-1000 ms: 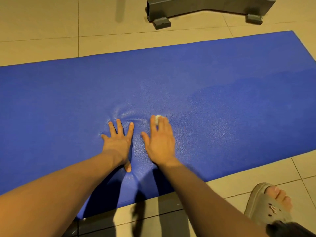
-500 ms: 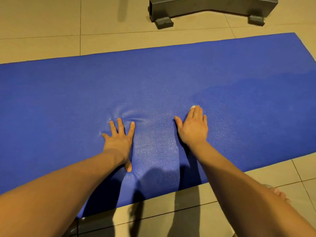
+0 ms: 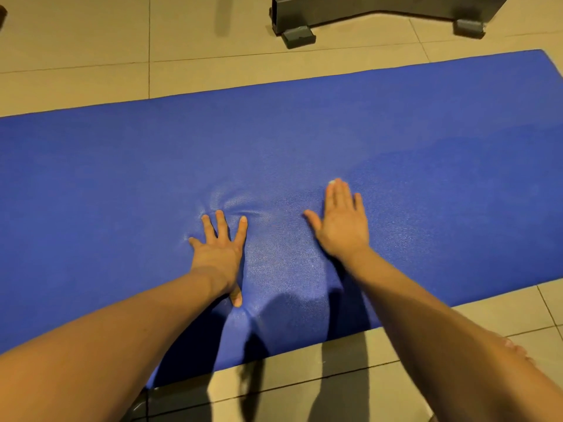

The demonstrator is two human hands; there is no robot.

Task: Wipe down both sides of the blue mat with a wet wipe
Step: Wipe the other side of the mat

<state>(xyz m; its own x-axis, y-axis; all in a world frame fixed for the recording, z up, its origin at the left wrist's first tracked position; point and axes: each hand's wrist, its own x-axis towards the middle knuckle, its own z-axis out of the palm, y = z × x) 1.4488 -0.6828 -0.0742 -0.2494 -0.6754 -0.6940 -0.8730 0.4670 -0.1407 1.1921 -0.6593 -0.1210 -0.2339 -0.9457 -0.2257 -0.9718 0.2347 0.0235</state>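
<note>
The blue mat [image 3: 122,184] lies flat across the tiled floor, filling the middle of the head view. My left hand [image 3: 217,251] presses on it with spread fingers, and the foam dimples around the fingertips. My right hand [image 3: 342,222] lies flat on the mat to the right, fingers straight and together. A small white bit of the wet wipe [image 3: 333,181] shows beyond those fingertips; the rest is hidden under the palm. A darker damp patch spreads over the mat's right part.
A grey metal frame base [image 3: 365,10] with two feet stands on the tiles beyond the mat's far edge. Beige floor tiles [image 3: 76,56] surround the mat. My toes [image 3: 515,350] show at the lower right beside my right forearm.
My right hand slid to the right across the mat with the wipe under it, away from my left hand. My left hand stayed pressed in place.
</note>
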